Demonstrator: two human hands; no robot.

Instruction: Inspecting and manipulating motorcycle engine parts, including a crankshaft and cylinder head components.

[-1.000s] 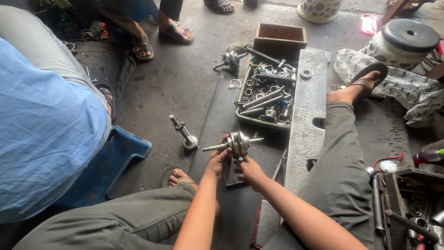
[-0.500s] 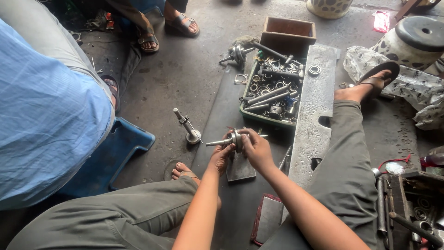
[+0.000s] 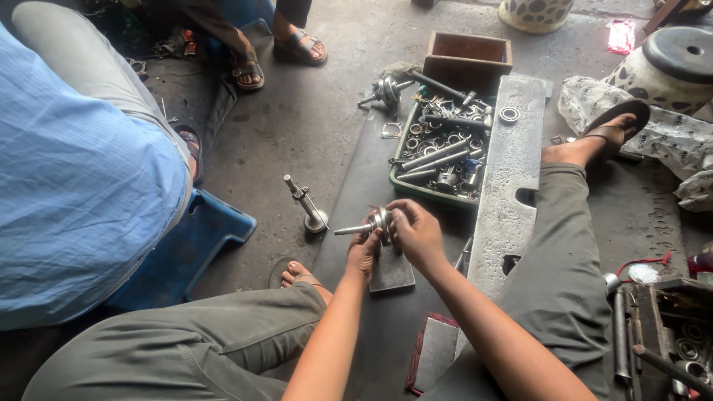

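Both my hands hold a small metal crankshaft point(image 3: 369, 223) just above a flat steel block point(image 3: 392, 271) on the dark floor mat. My left hand point(image 3: 362, 254) grips it from below. My right hand point(image 3: 417, 234) wraps its round right end, and the thin shaft sticks out to the left. A second shaft part point(image 3: 306, 207) stands on the concrete just left of my hands. A green tray point(image 3: 402, 186) with several bolts, rods and bearings lies just beyond my hands.
A long grey metal slab point(image 3: 511, 171) lies right of the tray beside my right leg. A person in a blue shirt point(image 3: 70, 186) sits close on the left on a blue stool point(image 3: 193, 249). Another crankshaft point(image 3: 386, 90) and a wooden box point(image 3: 468, 53) lie farther back.
My hands and the crankshaft stay together above the steel block. The camera view has shifted slightly, with the scene sliding a little to the right.
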